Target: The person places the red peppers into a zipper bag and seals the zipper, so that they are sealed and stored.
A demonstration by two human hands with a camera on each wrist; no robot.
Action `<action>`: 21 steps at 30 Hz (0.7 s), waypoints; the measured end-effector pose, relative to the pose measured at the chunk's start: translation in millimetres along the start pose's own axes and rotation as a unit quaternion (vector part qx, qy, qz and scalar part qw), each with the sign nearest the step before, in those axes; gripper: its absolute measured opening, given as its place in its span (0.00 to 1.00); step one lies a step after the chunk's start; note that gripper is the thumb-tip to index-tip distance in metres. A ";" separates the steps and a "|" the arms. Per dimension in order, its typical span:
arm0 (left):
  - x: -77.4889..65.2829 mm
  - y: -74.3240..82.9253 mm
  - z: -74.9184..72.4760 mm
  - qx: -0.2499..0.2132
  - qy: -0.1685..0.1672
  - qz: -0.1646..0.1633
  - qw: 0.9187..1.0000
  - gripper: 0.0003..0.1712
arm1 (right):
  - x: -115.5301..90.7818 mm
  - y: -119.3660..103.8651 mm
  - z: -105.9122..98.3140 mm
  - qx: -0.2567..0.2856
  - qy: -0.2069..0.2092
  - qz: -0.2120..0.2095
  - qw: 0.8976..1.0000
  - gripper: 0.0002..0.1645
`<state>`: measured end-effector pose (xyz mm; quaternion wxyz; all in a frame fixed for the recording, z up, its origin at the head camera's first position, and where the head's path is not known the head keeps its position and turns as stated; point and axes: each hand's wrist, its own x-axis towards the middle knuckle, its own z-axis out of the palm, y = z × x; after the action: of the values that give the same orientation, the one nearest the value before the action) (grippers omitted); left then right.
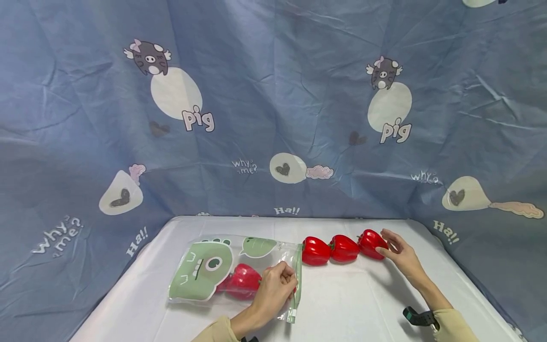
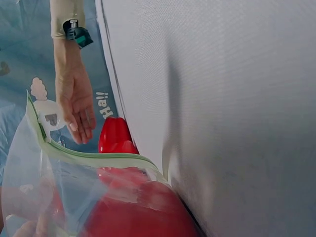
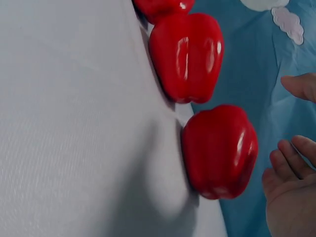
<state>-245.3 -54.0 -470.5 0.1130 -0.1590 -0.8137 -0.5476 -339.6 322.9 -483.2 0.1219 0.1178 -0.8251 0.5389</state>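
A transparent zip bag (image 1: 239, 247) printed with a green dinosaur lies on the table with red bell peppers (image 1: 243, 282) inside. My left hand (image 1: 274, 289) pinches the bag near its green zip edge, thumb against curled fingers. In the left wrist view the zip edge (image 2: 113, 159) arches up, with part of the hand showing through the plastic. Over at the right, my right hand (image 1: 403, 260) is spread around the rightmost loose bell pepper (image 1: 372, 244), thumb apart from the fingers. In the right wrist view, a gap shows between that hand (image 3: 291, 192) and the bell pepper (image 3: 219, 153).
Two more red bell peppers, a middle one (image 1: 344, 248) and a left one (image 1: 316, 251), continue the row towards the bag's zip end. The white table (image 1: 342, 304) ends at a blue printed curtain (image 1: 239, 118) behind. A dark band (image 1: 419, 317) sits on the right wrist.
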 end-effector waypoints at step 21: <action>0.0 0.0 0.1 -0.006 -0.002 -0.001 1.000 0.03 | 6.8 26.0 -4.1 -0.038 -0.013 0.114 0.993 0.49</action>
<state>-245.3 -53.9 -470.6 0.1096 -0.1598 -0.8107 -0.5525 -354.1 336.4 -501.8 0.0532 0.0257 -0.8546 0.5160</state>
